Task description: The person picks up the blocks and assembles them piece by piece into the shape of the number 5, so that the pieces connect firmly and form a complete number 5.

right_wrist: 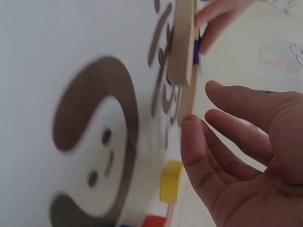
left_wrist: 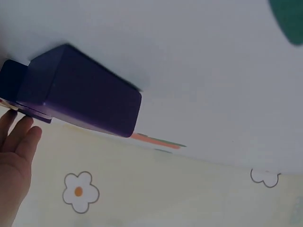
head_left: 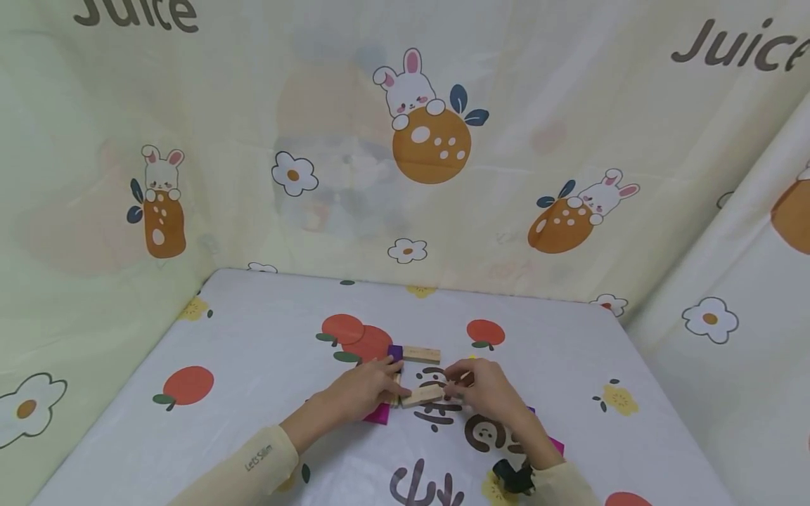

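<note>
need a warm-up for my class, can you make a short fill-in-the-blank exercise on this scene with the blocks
In the head view, the near pale block between the left hand and the right hand is made of ____.
There, the coloured block at the left end of the far pale block is ____.
In the right wrist view, the small block just above the red block in the picture is ____.

Missing words: wood; purple; yellow.
</note>
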`<action>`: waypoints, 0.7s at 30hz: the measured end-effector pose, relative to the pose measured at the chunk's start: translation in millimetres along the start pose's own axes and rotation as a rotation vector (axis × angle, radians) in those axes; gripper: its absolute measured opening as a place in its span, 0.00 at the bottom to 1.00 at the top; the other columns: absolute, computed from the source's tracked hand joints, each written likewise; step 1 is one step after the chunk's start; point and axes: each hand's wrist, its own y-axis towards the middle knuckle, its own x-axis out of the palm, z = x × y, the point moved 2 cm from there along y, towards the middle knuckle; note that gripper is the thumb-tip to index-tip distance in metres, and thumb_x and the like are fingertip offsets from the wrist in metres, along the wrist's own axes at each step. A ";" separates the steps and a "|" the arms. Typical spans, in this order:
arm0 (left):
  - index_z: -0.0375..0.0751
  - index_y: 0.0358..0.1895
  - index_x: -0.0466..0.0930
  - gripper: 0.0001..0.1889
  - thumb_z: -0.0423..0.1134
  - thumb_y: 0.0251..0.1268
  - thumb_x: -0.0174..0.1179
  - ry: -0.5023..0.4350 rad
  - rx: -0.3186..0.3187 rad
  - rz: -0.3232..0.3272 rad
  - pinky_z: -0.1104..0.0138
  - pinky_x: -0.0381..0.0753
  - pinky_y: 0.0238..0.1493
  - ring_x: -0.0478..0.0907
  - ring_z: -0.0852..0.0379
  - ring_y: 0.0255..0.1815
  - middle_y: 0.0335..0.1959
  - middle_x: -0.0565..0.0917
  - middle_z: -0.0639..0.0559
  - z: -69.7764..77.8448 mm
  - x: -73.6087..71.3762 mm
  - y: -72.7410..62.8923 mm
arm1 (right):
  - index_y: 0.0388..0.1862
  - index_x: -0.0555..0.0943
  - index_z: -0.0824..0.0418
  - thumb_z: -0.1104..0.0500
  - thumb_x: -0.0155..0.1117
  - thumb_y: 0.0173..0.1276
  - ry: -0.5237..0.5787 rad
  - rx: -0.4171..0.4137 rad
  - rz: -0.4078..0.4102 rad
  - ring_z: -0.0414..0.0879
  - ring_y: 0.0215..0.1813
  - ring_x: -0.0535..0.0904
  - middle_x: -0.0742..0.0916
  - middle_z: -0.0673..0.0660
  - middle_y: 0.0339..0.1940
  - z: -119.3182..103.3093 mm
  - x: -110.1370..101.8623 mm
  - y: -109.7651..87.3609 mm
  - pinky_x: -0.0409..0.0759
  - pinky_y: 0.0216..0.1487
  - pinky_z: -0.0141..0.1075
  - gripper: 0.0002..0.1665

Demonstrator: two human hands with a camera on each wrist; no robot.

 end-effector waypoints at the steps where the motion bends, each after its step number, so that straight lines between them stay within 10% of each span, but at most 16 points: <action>1: 0.63 0.60 0.89 0.16 0.40 0.75 0.66 -0.003 0.001 0.002 0.40 0.74 0.75 0.65 0.37 0.84 0.80 0.74 0.46 -0.4 0.3 -0.4 | 0.48 0.91 0.59 0.62 0.79 0.65 -0.004 0.005 0.009 0.41 0.38 0.82 0.91 0.51 0.40 0.6 -2.4 -0.4 0.80 0.34 0.30 0.13; 21: 0.62 0.60 0.89 0.17 0.38 0.74 0.66 -0.021 0.004 0.023 0.38 0.73 0.76 0.66 0.36 0.83 0.80 0.73 0.46 -1.9 3.9 -2.8 | 0.52 0.89 0.65 0.63 0.80 0.64 -0.105 0.039 0.197 0.45 0.30 0.73 0.91 0.62 0.48 35.9 -23.4 13.7 0.71 0.26 0.31 0.18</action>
